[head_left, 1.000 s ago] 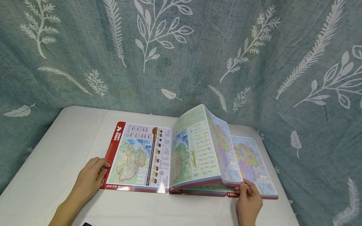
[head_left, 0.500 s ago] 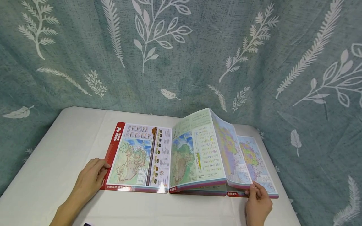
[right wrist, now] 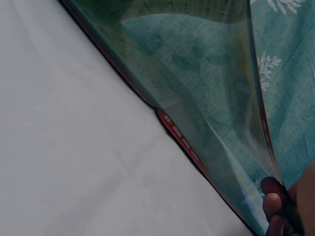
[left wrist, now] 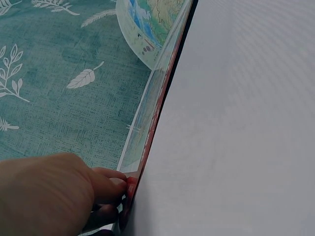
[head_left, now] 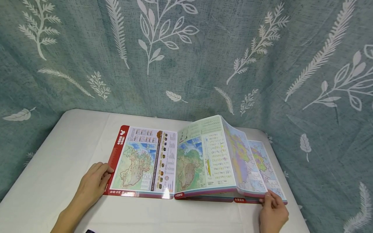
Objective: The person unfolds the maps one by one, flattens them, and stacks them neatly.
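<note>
A glossy folding map (head_left: 137, 161) with a red left border lies across the white table, its left panel flat. Its middle panels (head_left: 204, 155) rise in a tent-like fold, with a ridge slanting toward the back. My left hand (head_left: 94, 181) grips the red left edge; in the left wrist view its fingertips (left wrist: 118, 183) are at the red corner. My right hand (head_left: 272, 212) pinches the near corner of the raised, colourful map panel (head_left: 246, 161). Another map panel (head_left: 266, 165) lies partly hidden beneath. In the right wrist view, thumb and fingers (right wrist: 271, 204) hold the panel's corner.
The white table (head_left: 52, 161) extends left of the map and in front of it. Behind hangs a green curtain (head_left: 186, 58) with white leaf patterns. A small dark object (head_left: 89, 231) shows at the bottom edge of the head view.
My right hand has moved to the right, drawing the panel's corner with it. The raised fold has lowered and spread, covering more of the panel beneath. My left hand has stayed in place.
</note>
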Tool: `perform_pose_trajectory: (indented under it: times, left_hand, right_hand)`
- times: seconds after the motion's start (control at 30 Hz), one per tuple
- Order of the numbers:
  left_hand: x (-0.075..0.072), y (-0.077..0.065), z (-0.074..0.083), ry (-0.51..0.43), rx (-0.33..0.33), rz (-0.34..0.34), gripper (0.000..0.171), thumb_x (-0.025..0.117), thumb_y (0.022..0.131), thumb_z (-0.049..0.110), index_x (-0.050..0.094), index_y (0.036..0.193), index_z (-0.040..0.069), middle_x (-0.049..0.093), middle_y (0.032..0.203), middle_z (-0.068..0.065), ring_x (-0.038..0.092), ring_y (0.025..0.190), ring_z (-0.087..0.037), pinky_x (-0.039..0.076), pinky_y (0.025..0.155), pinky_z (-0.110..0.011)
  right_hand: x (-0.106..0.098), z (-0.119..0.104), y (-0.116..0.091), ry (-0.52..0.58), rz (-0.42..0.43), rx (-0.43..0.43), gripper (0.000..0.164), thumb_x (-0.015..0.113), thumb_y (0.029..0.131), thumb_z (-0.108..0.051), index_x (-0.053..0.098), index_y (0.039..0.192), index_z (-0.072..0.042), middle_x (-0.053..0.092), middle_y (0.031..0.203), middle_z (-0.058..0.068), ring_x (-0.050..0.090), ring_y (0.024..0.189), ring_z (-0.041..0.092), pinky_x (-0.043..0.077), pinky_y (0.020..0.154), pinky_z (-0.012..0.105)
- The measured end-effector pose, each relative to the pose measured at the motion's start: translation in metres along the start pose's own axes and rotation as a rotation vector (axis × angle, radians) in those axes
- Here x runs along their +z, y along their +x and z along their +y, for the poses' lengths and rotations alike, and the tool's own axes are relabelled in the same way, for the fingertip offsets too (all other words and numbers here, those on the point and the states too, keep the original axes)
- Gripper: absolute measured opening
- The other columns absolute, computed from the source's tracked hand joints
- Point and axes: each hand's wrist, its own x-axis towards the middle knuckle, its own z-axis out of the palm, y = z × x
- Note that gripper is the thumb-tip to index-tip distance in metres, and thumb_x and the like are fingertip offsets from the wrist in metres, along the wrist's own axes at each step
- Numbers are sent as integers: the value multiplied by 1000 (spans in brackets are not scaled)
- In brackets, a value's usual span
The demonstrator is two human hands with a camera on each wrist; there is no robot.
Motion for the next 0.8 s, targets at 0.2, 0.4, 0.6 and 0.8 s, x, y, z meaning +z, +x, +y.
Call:
perform_pose_trajectory:
  times: [0.2, 0.4, 0.6, 0.8]
  left_hand:
    - [0, -1, -1, 5, 2, 1, 35, 82, 76, -14, 67, 95, 10, 60, 87, 3, 48, 84, -11, 46, 66, -26]
    - [0, -1, 0, 11, -8, -8, 35, 83, 75, -14, 67, 95, 10, 60, 87, 3, 48, 84, -11, 47, 66, -27]
    - [0, 0, 1, 12, -8, -12, 35, 83, 76, -14, 67, 96, 10, 60, 87, 3, 49, 85, -12, 47, 66, -27]
    - [0, 1, 1, 11, -2, -5, 34, 82, 76, -14, 67, 96, 10, 60, 87, 3, 48, 84, -11, 47, 66, -27]
  right_hand:
    - [-5, 6, 8, 0, 19, 10, 32, 60, 106, -16, 71, 125, 6, 52, 61, -37, 55, 54, -10, 45, 54, 8]
    - [-12, 13, 17, 25, 49, 30, 31, 60, 104, -14, 71, 123, 8, 53, 60, -36, 55, 52, -9, 44, 51, 9]
    - [-18, 19, 27, 47, 45, 69, 31, 59, 104, -13, 70, 124, 8, 55, 60, -35, 56, 52, -8, 46, 52, 9]
    - [-22, 20, 33, 64, 41, 122, 31, 58, 106, -15, 68, 126, 6, 55, 60, -33, 56, 53, -7, 46, 52, 11]
